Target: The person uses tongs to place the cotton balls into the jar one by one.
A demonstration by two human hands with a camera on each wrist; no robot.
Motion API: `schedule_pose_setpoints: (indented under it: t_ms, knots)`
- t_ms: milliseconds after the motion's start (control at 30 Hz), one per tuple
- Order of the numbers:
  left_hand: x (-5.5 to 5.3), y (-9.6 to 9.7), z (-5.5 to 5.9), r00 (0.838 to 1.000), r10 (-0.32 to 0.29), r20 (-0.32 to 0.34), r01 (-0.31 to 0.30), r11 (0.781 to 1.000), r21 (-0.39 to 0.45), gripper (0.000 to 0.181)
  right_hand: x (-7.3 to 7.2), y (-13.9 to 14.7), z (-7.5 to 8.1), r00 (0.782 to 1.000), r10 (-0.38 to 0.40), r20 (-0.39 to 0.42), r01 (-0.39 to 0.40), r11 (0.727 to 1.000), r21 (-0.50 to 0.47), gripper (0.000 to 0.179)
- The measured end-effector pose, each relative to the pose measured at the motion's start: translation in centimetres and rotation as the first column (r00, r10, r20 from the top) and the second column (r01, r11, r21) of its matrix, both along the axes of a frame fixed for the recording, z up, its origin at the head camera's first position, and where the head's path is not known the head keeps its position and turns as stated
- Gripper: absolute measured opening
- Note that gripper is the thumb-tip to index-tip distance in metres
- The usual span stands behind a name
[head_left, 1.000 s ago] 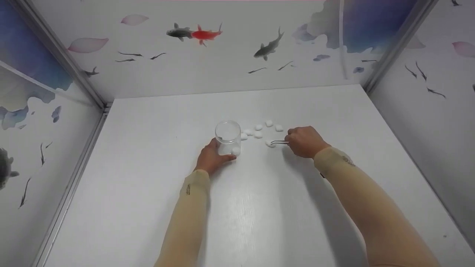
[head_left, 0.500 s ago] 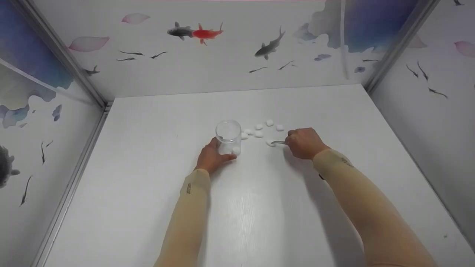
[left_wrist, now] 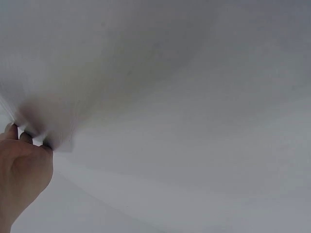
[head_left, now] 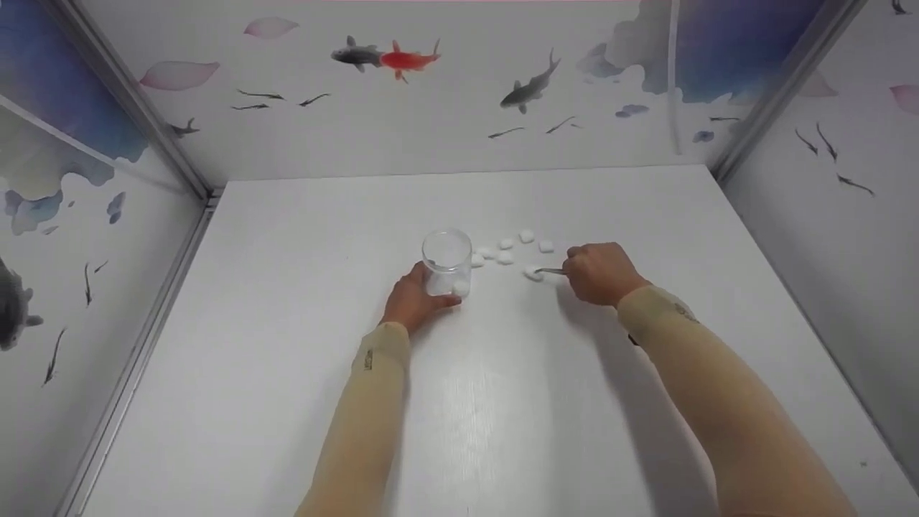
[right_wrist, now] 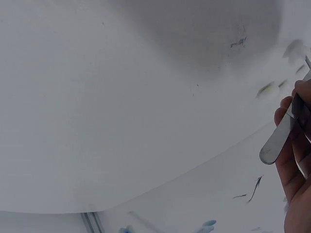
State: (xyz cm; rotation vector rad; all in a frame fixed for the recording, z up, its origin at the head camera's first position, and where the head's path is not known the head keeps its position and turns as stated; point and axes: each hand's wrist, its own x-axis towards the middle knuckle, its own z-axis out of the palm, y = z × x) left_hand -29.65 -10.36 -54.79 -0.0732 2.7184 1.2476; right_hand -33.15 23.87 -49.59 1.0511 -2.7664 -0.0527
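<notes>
In the head view my left hand [head_left: 413, 301] grips a clear, lidless jar [head_left: 448, 268] standing on the table, with the thumb along its near side. A white lump [head_left: 462, 287] shows through the jar's lower right wall. My right hand [head_left: 603, 274] pinches metal tweezers [head_left: 551, 271], whose tips meet a small white, rounded lump [head_left: 532, 273] to the right of the jar. The right wrist view shows the broad rounded end of the tweezers [right_wrist: 276, 145] sticking out past the fingers. Only part of the left hand [left_wrist: 24, 167] appears in the left wrist view.
Several more white lumps [head_left: 505, 258] lie loosely spread on the white table [head_left: 467, 402] between the jar and the right hand, the nearest right beside the jar. Upright panels with painted fish [head_left: 409, 60] border the table at the back and both sides.
The prongs of the tweezers have drawn together at the white lump. My left hand keeps its grip on the jar. The head view has shifted slightly.
</notes>
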Motion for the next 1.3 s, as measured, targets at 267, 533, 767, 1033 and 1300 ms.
schedule_pose_setpoints:
  t_ms: [267, 533, 767, 1033, 1300]
  knots:
    - [-0.3, 0.4, 0.0, 1.0, 0.013, 0.001, -0.013, 1.0, 0.009, 0.097, 0.2, 0.8, 0.3, 1.0, 0.017, -0.025, -0.018, 0.999, -0.044, 0.012]
    - [-0.6, 0.5, 0.1, 1.0, -0.004, 0.0, 0.004, 1.0, 0.002, 0.101, 0.4, 0.7, 1.0, 0.999, 0.003, -0.042, -0.004, 0.999, -0.032, 0.012]
    - [-0.4, 0.2, 0.3, 1.0, 0.002, -0.004, -0.002, 1.0, 0.004, 0.1, 0.5, 0.3, 1.0, 1.0, 0.006, -0.01, -0.006, 1.0, -0.018, 0.009]
    - [-0.2, 0.0, -0.1, 1.0, 0.013, 0.006, -0.013, 1.0, 0.013, 0.101, 0.8, 0.2, 0.8, 0.998, 0.003, 0.055, -0.003, 1.0, 0.007, 0.006]
    - [-0.3, -0.1, -0.6, 1.0, 0.005, -0.011, -0.005, 1.0, 0.008, 0.097, 0.5, 0.0, -0.2, 1.0, 0.011, 0.009, -0.011, 1.0, 0.023, 0.008]
